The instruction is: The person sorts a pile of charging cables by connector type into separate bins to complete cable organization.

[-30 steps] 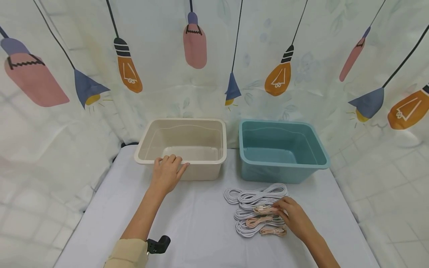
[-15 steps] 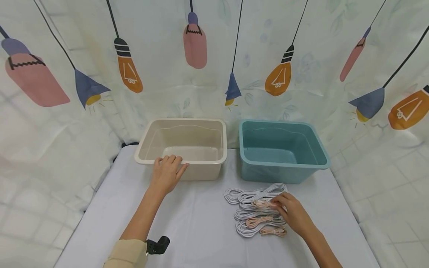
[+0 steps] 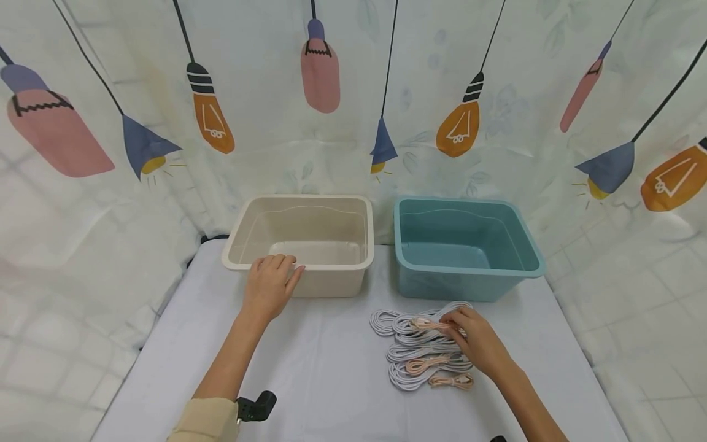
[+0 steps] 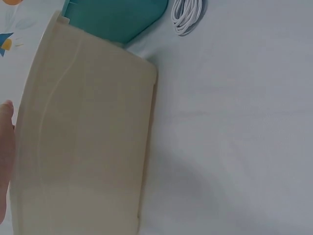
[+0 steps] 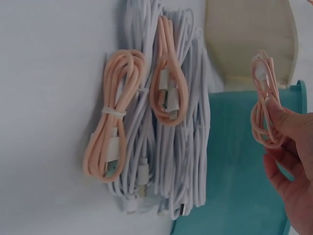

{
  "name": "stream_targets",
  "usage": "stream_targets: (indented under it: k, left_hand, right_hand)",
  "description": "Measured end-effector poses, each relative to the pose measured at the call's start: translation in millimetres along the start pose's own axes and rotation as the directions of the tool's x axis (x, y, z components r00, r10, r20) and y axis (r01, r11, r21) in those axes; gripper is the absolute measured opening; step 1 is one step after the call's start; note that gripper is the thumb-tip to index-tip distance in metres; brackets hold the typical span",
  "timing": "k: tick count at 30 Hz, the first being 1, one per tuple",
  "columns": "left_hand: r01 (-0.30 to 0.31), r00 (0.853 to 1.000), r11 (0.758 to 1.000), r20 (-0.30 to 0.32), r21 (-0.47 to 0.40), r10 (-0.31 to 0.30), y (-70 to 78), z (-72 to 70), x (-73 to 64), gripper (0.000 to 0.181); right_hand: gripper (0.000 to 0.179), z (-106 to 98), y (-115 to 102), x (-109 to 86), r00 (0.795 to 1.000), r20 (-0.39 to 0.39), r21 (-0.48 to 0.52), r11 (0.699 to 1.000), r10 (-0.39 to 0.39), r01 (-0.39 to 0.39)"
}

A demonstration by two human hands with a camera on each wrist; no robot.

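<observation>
My right hand point(image 3: 479, 344) pinches a coiled peach-pink charging cable point(image 3: 422, 323) between thumb and fingers. In the right wrist view, this pink cable point(image 5: 265, 100) hangs raised before the teal bin. Below my hand lie several coiled white cables point(image 3: 405, 354). Two other pink coils rest among them: one on the white cables point(image 3: 425, 364), another at the near edge of the pile point(image 3: 453, 382). My left hand point(image 3: 269, 285) rests with relaxed fingers on the front rim of the beige bin point(image 3: 337, 282). Only part of that hand shows in the left wrist view.
A teal bin point(image 3: 458, 285) stands right of the beige one, behind the cables. Both bins show bare floors. A white cloth covers the table point(image 3: 326, 368). A curtain printed with lamps point(image 3: 331, 159) hangs behind and at both sides.
My right hand has lifted the pink cable and moved it away from me, toward the bins. My left hand has shifted slightly left along the beige rim.
</observation>
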State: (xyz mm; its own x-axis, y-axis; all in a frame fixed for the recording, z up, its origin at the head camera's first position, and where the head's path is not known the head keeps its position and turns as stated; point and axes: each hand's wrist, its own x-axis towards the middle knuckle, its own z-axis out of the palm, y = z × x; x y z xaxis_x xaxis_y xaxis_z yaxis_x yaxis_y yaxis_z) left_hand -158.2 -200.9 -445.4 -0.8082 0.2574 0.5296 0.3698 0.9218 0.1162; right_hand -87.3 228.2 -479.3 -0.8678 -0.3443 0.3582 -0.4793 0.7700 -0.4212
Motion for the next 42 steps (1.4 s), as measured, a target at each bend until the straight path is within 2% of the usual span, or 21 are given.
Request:
stream_targets:
  k: [7,11,21,25,31,42]
  left_hand:
    - [-0.061,0.994,0.998,-0.095,-0.009,0.059,-2.8,4.5,-2.3,0.024]
    - [-0.081,0.989,0.997,-0.123,-0.007,0.079,-3.6,6.7,-3.7,0.024]
    - [-0.044,0.988,0.999,-0.147,-0.026,0.040,-1.1,8.9,-3.0,0.022]
    - [-0.016,0.991,0.999,-0.135,-0.033,0.011,0.7,8.1,-2.4,0.021]
    - [0.024,0.993,0.998,-0.113,-0.050,-0.029,2.0,7.7,-2.3,0.021]
    - [0.000,0.990,0.999,-0.139,-0.054,-0.008,2.1,7.6,-3.2,0.022]
  right_hand:
    - [0.016,-2,-5,11.1,1.000,-0.006,0.015,1.000,-0.013,0.013]
    - [0.015,-3,-8,18.9,1.000,0.008,0.044,0.999,0.008,-0.008]
    - [0.013,-8,-17,40.0,1.000,0.023,0.065,0.998,-0.009,0.008]
    - [0.014,-9,-18,48.0,0.999,0.015,0.077,0.996,-0.035,0.034]
    - [0.011,-12,-23,59.0,0.999,0.030,0.090,0.995,-0.034,0.032]
    - [0.012,-13,-29,79.1,0.996,0.013,0.106,0.991,-0.087,0.085]
